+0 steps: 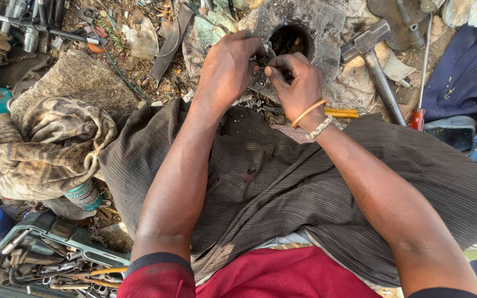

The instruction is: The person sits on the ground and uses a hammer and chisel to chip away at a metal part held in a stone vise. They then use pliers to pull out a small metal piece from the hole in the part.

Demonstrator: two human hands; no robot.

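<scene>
Head view | left hand (pixel 228 69) and right hand (pixel 295 83) both pinched shut on small dark metal part (pixel 261 57), at 12 o'clock over stone block (pixel 310 25) | judged light, rigid, likely greasy; fingertip edge-pinch advised | hammer (pixel 372 60) at 2 o'clock

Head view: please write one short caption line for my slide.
Both hands, left and right, pinch a small dark metal part above a holed stone block, hammer alongside.
</scene>
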